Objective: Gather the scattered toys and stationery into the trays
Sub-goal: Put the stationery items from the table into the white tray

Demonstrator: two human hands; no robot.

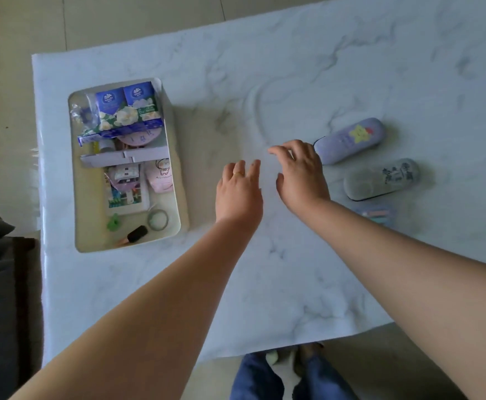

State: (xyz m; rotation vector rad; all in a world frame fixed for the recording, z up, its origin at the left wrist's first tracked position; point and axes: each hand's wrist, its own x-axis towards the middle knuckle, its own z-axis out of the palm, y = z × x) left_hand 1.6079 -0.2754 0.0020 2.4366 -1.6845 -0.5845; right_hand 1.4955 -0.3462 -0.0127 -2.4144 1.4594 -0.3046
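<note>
Head view: purple case [349, 140] beside right hand [300, 176].

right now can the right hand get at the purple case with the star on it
Probably yes: the right hand hovers open just beside the purple case, which lies on the bare table with nothing between them.

White marble-look surface [293, 67]: smooth, glossy sheen noted at left edge. Cream rectangular plastic tray [178, 180]: smooth, slightly glossy. Lilac oblong case w/ star [351, 140] and grey oblong case [380, 179]: matt, soft-looking finish seen.
</note>
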